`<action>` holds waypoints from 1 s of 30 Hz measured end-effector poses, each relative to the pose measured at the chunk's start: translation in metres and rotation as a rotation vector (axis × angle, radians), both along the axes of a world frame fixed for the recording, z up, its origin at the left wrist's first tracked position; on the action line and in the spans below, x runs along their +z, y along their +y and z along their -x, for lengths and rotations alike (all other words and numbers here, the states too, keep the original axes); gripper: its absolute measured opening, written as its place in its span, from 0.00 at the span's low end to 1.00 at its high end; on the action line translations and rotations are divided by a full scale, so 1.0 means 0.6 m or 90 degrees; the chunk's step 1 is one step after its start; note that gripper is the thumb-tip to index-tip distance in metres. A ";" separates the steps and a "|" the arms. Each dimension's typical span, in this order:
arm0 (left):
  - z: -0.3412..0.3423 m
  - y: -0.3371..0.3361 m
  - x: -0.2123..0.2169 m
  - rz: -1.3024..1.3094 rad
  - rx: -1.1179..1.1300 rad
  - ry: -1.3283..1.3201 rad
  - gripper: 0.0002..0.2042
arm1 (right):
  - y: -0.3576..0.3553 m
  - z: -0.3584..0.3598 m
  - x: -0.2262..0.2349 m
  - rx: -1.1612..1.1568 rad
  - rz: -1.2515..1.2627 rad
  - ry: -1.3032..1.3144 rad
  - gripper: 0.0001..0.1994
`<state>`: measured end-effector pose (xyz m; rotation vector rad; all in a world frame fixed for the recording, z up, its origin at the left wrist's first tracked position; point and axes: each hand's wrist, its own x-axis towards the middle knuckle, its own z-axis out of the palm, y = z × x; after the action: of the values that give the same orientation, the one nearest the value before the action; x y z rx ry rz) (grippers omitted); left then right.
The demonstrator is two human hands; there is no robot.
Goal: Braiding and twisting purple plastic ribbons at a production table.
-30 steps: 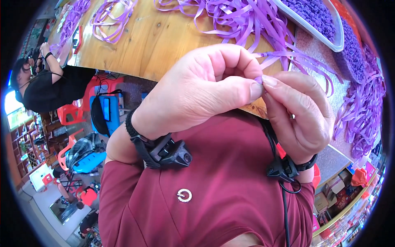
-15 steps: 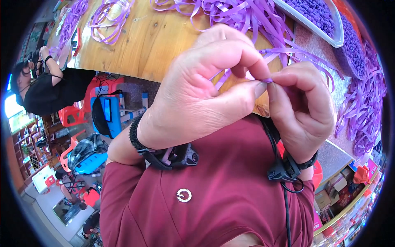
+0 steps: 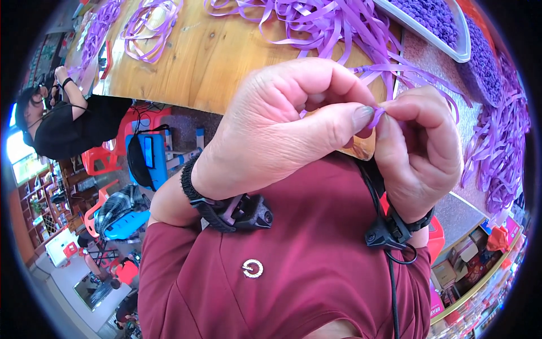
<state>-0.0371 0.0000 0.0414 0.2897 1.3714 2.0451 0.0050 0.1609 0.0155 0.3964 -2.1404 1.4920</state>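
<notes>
Both hands up close: left hand (image 3: 282,130) and right hand (image 3: 420,144) pinching one purple ribbon strip (image 3: 377,114) between fingertips, wooden table (image 3: 226,56) beyond.

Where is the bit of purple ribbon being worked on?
The purple ribbon piece sits right of centre in the head view, pinched between the left hand and right hand, above the red shirt.

i see my left hand (image 3: 282,130) and right hand (image 3: 420,150) meeting just below the wooden table (image 3: 209,62) edge, fingertips pinching a small bit of purple ribbon (image 3: 377,113). loose purple strips (image 3: 339,22) lie across the table, beside a white tray (image 3: 446,42) at its far right.
</notes>
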 end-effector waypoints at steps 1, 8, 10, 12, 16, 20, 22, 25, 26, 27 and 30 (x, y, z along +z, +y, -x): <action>0.000 0.000 0.002 0.015 0.001 0.008 0.07 | 0.001 0.001 0.000 0.007 -0.012 0.015 0.07; 0.006 -0.004 -0.010 0.161 0.005 0.254 0.06 | 0.000 0.001 0.001 0.015 -0.045 0.029 0.08; 0.003 -0.004 -0.005 0.179 0.017 0.242 0.05 | -0.003 -0.003 0.006 -0.002 -0.072 -0.005 0.09; 0.003 -0.005 -0.003 0.198 0.029 0.231 0.04 | -0.009 -0.011 0.007 -0.033 -0.046 -0.050 0.10; 0.006 -0.008 -0.008 0.210 0.031 0.293 0.04 | -0.009 -0.011 -0.002 -0.006 0.025 -0.057 0.09; 0.009 -0.012 -0.011 0.203 0.030 0.380 0.05 | 0.002 -0.008 0.003 0.010 -0.087 -0.010 0.08; 0.009 -0.014 -0.010 0.216 0.026 0.378 0.05 | 0.005 -0.009 0.007 0.041 -0.097 -0.046 0.07; 0.008 -0.016 -0.004 0.232 0.021 0.337 0.05 | 0.008 0.000 0.011 0.076 -0.102 -0.017 0.06; 0.007 -0.016 -0.003 0.234 0.020 0.298 0.05 | 0.008 -0.001 0.009 0.076 -0.102 -0.017 0.06; 0.008 -0.018 -0.003 0.234 0.020 0.298 0.05 | 0.008 -0.004 0.006 0.063 -0.072 -0.030 0.05; 0.009 -0.020 -0.004 0.237 0.027 0.375 0.05 | 0.012 -0.011 0.007 0.049 -0.040 -0.060 0.05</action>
<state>-0.0426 -0.0121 0.0390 0.7405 2.0878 1.7510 0.0114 0.1679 0.0196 0.4431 -2.2739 1.5153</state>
